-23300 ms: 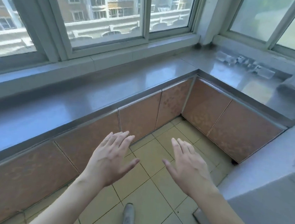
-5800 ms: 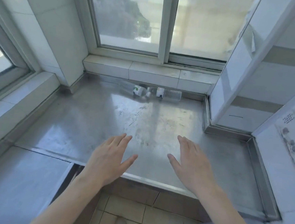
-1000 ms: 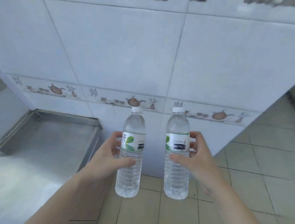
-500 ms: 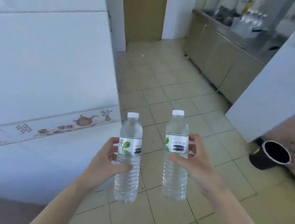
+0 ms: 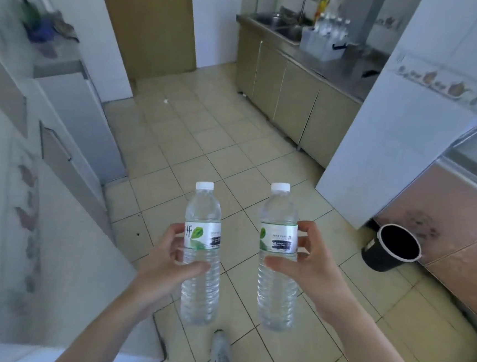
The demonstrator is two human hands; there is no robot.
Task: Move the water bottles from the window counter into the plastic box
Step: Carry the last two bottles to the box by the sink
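Note:
I hold two clear water bottles upright in front of me, each with a white cap and a green-leaf label. My left hand (image 5: 167, 258) is closed around the left bottle (image 5: 202, 252). My right hand (image 5: 307, 267) grips the right bottle (image 5: 278, 256). Far ahead on the steel counter stands a clear plastic box (image 5: 321, 48) with several bottles upright in it, next to the sink (image 5: 285, 29).
A black bin (image 5: 390, 247) stands on the tiled floor at the right, beside a white tiled pillar (image 5: 395, 116). A white tiled wall (image 5: 27, 205) runs along my left. A brown door (image 5: 150, 20) is at the far end. My shoe (image 5: 223, 358) shows below.
My view has swung right, from the tiled wall to the kitchen floor and the far counter. Both hands keep the bottles upright. The box has come into view.

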